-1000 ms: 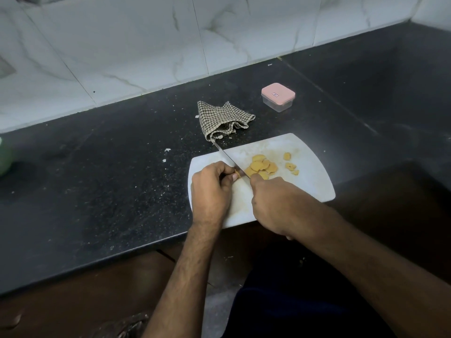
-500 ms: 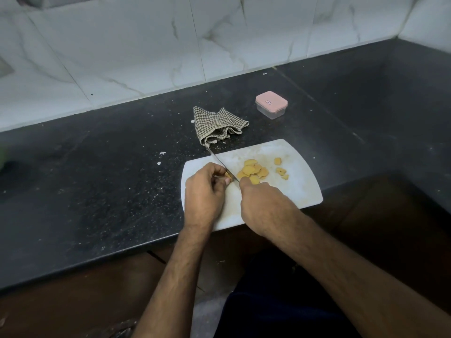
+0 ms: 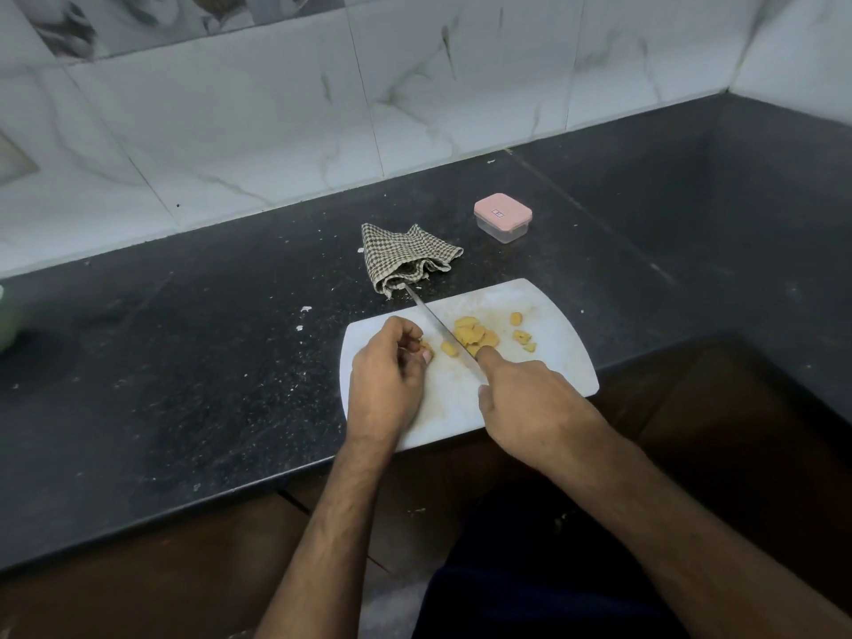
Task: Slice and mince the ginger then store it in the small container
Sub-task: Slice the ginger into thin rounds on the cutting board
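A white cutting board [image 3: 562,362] lies at the counter's front edge with several yellow ginger slices [image 3: 475,336] on it. My right hand [image 3: 530,403] grips a knife [image 3: 433,322], forefinger stretched along the blade's back; the blade lies flat across the board, its tip at the cloth. One fresh slice [image 3: 448,348] lies left of the blade. My left hand [image 3: 387,375] pinches a small end piece of ginger [image 3: 425,349] in its curled fingers, mostly hidden. The small container [image 3: 502,216], clear with a pink lid on, stands behind the board.
A checked cloth [image 3: 405,255] lies crumpled just behind the board's far left corner. The dark stone counter [image 3: 184,385] has white specks on it and ends in a front edge near me. A marble-tiled wall [image 3: 322,108] backs the counter, which turns a corner at right.
A new slice has come off and lies left of the blade. My left hand has drawn back a little from the knife with the remaining ginger piece. The camera has tilted slightly.
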`<state>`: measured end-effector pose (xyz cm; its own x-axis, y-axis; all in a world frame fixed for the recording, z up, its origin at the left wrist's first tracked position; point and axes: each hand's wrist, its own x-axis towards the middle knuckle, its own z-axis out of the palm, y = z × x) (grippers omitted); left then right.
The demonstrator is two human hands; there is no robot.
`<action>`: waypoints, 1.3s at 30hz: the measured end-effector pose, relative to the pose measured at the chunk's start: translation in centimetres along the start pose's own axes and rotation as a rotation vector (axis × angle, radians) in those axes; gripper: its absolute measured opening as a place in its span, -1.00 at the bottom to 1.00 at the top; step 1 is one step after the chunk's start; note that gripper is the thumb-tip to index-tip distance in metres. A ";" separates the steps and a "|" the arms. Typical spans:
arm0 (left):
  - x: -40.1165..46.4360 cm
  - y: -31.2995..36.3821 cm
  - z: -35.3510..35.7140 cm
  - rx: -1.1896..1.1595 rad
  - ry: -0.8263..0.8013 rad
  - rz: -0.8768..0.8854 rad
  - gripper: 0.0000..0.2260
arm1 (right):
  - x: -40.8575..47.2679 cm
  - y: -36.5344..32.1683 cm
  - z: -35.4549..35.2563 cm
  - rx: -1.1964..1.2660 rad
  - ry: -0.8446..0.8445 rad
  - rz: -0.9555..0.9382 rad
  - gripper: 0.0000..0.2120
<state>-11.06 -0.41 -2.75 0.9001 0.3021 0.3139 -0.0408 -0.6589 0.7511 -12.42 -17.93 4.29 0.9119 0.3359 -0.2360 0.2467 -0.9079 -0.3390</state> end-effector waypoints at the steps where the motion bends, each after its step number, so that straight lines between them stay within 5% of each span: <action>1: 0.0 -0.1 0.1 0.002 -0.003 -0.003 -0.84 | 0.0 0.2 -0.3 0.060 -0.028 0.014 -0.62; 5: 0.0 0.0 0.3 0.006 -0.012 -0.015 -0.83 | 0.0 0.9 -1.0 0.343 -0.120 0.085 -0.62; 19: 0.1 0.0 0.2 -0.014 0.029 -0.074 -0.88 | 0.2 -0.6 1.0 0.031 0.102 -0.091 -0.74; 39: 0.0 0.9 -0.2 0.093 0.012 -0.084 -0.97 | 0.6 -2.2 0.3 -0.094 0.055 -0.093 -0.66</action>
<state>-11.19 -0.90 -2.00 0.8934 0.3669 0.2592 0.0755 -0.6914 0.7185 -12.50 -15.63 4.68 0.8994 0.4082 -0.1564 0.3586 -0.8936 -0.2702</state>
